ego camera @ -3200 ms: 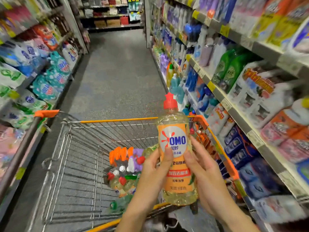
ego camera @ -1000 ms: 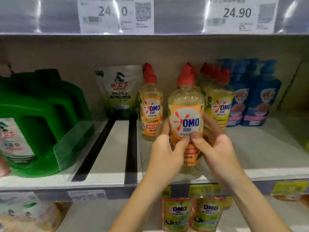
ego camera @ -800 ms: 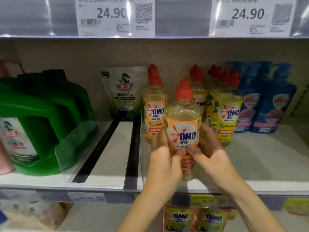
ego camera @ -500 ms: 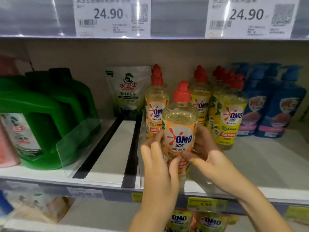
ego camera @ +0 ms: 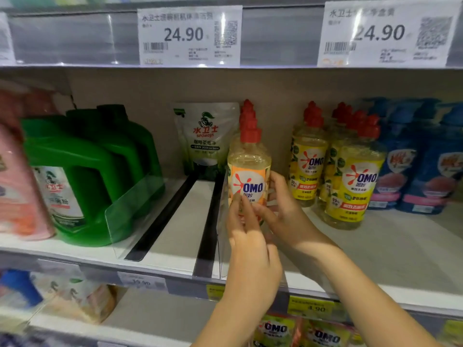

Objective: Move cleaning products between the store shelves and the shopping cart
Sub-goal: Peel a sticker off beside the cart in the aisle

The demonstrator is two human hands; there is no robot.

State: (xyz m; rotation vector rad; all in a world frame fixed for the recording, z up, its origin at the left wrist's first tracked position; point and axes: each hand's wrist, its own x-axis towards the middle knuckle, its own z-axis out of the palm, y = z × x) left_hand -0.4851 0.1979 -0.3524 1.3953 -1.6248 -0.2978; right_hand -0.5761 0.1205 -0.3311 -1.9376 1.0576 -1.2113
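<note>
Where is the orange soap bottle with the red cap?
Head view, centre: the clear orange-labelled OMO bottle with a red cap is between the left hand and right hand, right of the white-green pouch, left of the yellow-labelled OMO bottles.

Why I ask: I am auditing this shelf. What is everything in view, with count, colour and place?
orange-label OMO bottle: one, red cap, centre, held; red caps of more behind it
yellow-label OMO bottles: at least four, red caps, right of it
blue pump bottles: at least two, far right
pouch: one, white and green, at the back
green jugs: at least two, left
pink container: one, far left
clear dividers: two, beside the jugs and left of the held bottle
price tags: two, white, 24.90, top of view
OMO pouches: two, green-yellow, on the lower shelf
left hand: fingers touch the bottle's front
right hand: grips its right side
</note>
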